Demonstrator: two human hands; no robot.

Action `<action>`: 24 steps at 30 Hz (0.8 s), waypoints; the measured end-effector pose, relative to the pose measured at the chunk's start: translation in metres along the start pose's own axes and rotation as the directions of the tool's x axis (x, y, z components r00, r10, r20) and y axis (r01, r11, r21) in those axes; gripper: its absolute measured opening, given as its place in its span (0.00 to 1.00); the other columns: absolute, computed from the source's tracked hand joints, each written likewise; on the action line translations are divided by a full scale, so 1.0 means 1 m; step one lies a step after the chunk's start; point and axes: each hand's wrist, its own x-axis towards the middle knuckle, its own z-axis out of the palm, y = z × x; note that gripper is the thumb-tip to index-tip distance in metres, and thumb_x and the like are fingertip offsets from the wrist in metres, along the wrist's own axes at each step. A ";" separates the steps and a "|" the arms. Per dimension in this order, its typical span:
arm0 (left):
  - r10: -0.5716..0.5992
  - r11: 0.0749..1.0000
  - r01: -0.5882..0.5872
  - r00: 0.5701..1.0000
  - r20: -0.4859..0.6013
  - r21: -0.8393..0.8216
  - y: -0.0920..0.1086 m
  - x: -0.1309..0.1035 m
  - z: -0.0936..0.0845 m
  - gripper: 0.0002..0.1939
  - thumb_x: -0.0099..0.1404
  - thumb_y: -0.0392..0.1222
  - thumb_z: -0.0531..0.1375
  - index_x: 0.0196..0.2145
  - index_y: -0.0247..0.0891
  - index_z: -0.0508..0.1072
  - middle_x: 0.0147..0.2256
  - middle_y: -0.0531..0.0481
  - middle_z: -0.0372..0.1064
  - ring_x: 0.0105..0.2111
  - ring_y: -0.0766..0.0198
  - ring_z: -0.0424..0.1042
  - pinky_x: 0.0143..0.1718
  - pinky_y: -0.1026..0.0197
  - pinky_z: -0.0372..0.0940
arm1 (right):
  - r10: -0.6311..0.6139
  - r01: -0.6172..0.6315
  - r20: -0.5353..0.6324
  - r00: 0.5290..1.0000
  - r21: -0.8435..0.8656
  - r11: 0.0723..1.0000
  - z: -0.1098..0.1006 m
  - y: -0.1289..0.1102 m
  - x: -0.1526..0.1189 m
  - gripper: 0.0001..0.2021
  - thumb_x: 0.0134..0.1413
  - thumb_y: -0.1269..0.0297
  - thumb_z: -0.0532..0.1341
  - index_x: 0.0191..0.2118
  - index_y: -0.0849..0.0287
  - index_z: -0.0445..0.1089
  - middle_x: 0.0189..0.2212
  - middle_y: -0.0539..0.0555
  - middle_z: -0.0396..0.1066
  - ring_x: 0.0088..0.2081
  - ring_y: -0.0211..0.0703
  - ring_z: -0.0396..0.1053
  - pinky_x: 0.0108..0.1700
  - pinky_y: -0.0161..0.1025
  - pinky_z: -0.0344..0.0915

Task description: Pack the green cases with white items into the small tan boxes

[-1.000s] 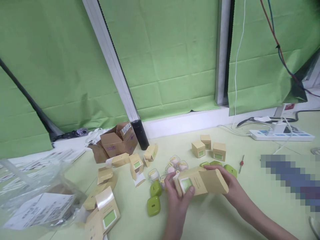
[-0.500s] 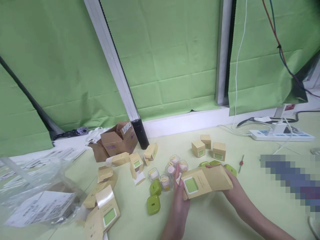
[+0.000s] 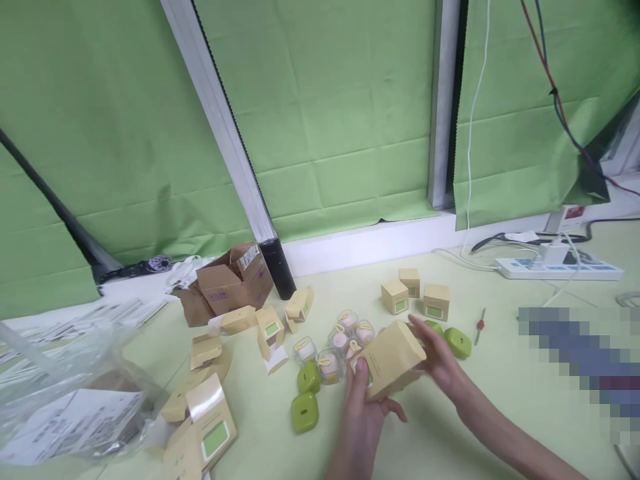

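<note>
L hand (image 3: 367, 417) is gripping the near-left end of a tan carton (image 3: 393, 360): one digit is lying across the label face, another is extending below the near edge; grip is partly closed. R hand (image 3: 443, 360) is reaching to the carton's far-right end, fingers loosely spread; unable to tell if it's touching, as fingertips are partly hidden. Carton is tilting, its flap end pointing far-right, above the table (image 3: 430, 440) approx. centre.

Clear cases w/ pale contents (image 3: 330, 365) are sitting in a cluster just L of the carton. Two green cases (image 3: 305, 411) are lying near-left of these; more green cases (image 3: 457, 343) are lying beyond R hand. Three box-shaped cartons (image 3: 437, 301) are standing on the far side. Opened cartons (image 3: 216, 427) are lying at L, w/ a corrugated box (image 3: 235, 287) and black cylinder (image 3: 279, 268) standing far-left. Power strip (image 3: 560, 269) is resting far-right.
</note>
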 end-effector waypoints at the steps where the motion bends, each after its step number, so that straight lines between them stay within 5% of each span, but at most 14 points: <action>1: -0.045 0.998 0.045 0.999 0.025 -0.035 -0.002 0.002 -0.001 0.28 0.63 0.51 0.53 0.57 0.39 0.54 0.46 0.39 0.68 0.38 0.55 0.71 0.20 0.64 0.64 | -0.087 0.088 0.023 0.996 -0.028 0.996 -0.002 -0.003 0.001 0.37 0.43 0.47 0.63 0.60 0.45 0.52 0.60 0.54 0.54 0.56 0.59 0.57 0.51 0.53 0.61; 4: -0.244 0.960 0.255 0.965 0.098 -0.115 -0.009 0.005 -0.005 0.27 0.63 0.53 0.50 0.50 0.28 0.65 0.37 0.36 0.72 0.27 0.60 0.71 0.15 0.66 0.62 | -0.229 0.280 0.256 0.939 -0.185 0.942 -0.011 -0.007 0.004 0.33 0.43 0.60 0.66 0.57 0.42 0.56 0.60 0.52 0.54 0.59 0.56 0.53 0.56 0.50 0.56; 7: -0.369 0.907 0.386 0.921 0.122 -0.169 -0.014 0.006 -0.006 0.28 0.64 0.55 0.47 0.46 0.25 0.69 0.31 0.39 0.73 0.22 0.62 0.70 0.11 0.66 0.60 | -0.249 0.311 0.246 0.937 -0.258 0.915 -0.017 0.000 0.006 0.26 0.49 0.68 0.61 0.55 0.46 0.58 0.53 0.55 0.63 0.54 0.51 0.61 0.51 0.45 0.63; 10: -0.351 0.912 0.362 0.932 0.090 -0.194 -0.016 0.004 -0.004 0.25 0.65 0.51 0.47 0.47 0.27 0.68 0.33 0.39 0.73 0.25 0.59 0.72 0.13 0.64 0.62 | -0.320 0.355 0.157 0.934 -0.323 0.878 -0.018 0.010 0.005 0.23 0.49 0.71 0.58 0.52 0.49 0.59 0.47 0.55 0.66 0.47 0.48 0.67 0.44 0.41 0.68; 15: -0.308 0.920 0.310 0.950 0.046 -0.239 -0.013 0.002 0.001 0.23 0.66 0.48 0.47 0.47 0.26 0.68 0.34 0.40 0.74 0.28 0.60 0.72 0.22 0.61 0.67 | -0.454 0.515 0.242 0.857 -0.412 0.752 -0.018 0.014 0.003 0.22 0.49 0.69 0.59 0.51 0.50 0.59 0.45 0.54 0.69 0.47 0.49 0.67 0.45 0.39 0.67; 20: -0.324 0.910 0.335 0.942 0.087 -0.245 -0.011 0.002 0.001 0.24 0.66 0.50 0.48 0.45 0.26 0.70 0.36 0.38 0.74 0.26 0.60 0.71 0.21 0.61 0.65 | -0.530 0.597 0.274 0.802 -0.389 0.702 -0.011 0.011 0.003 0.14 0.50 0.68 0.60 0.42 0.51 0.59 0.41 0.55 0.67 0.45 0.49 0.66 0.42 0.40 0.67; 24: -0.252 0.927 0.263 0.965 0.076 -0.266 -0.012 0.001 0.001 0.22 0.63 0.51 0.53 0.45 0.29 0.70 0.38 0.37 0.74 0.34 0.56 0.73 0.30 0.59 0.67 | -0.557 0.652 0.339 0.758 -0.422 0.630 -0.010 0.007 0.002 0.17 0.51 0.62 0.61 0.47 0.53 0.58 0.41 0.57 0.68 0.44 0.51 0.67 0.43 0.44 0.65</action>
